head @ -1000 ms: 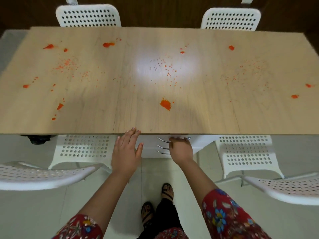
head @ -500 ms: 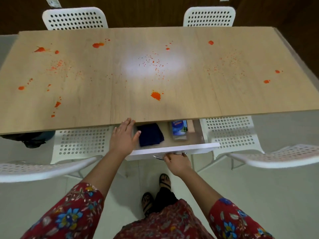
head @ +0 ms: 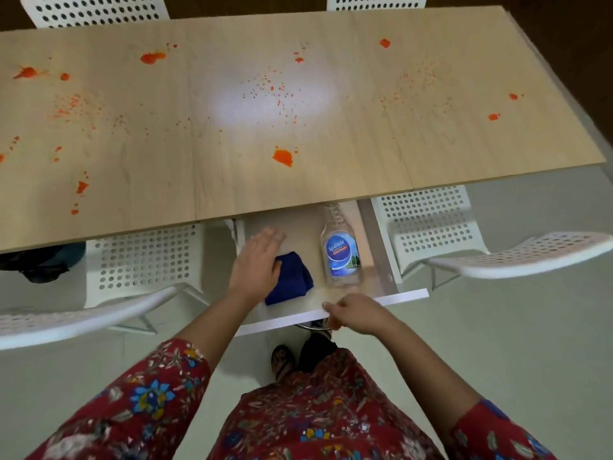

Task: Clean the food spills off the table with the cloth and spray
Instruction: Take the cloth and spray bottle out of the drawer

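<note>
Orange food spills (head: pixel 282 156) dot the light wooden table (head: pixel 365 154) from end to end. Under its near edge a white drawer (head: pixel 408 296) stands pulled out. Inside lie a folded dark blue cloth (head: pixel 293 277) and a clear spray bottle (head: pixel 341 257) with a blue label, on its side, its top hidden under the table. My left hand (head: pixel 257 263) is in the drawer with straight fingers, at the cloth's left edge. My right hand (head: pixel 356 314) grips the drawer's front edge.
White perforated chairs stand around the table: two tucked under the near side (head: pixel 142 257) (head: pixel 428 224), two more at the far side. White chair backs reach in at the left (head: pixel 66 318) and right (head: pixel 530 254). A dark bundle (head: pixel 39 263) lies under the table's left part.
The drawer went from shut to pulled far out, drawn by my right hand. My left hand left the table edge and moved into the drawer beside the cloth. The bottle is more exposed.
</note>
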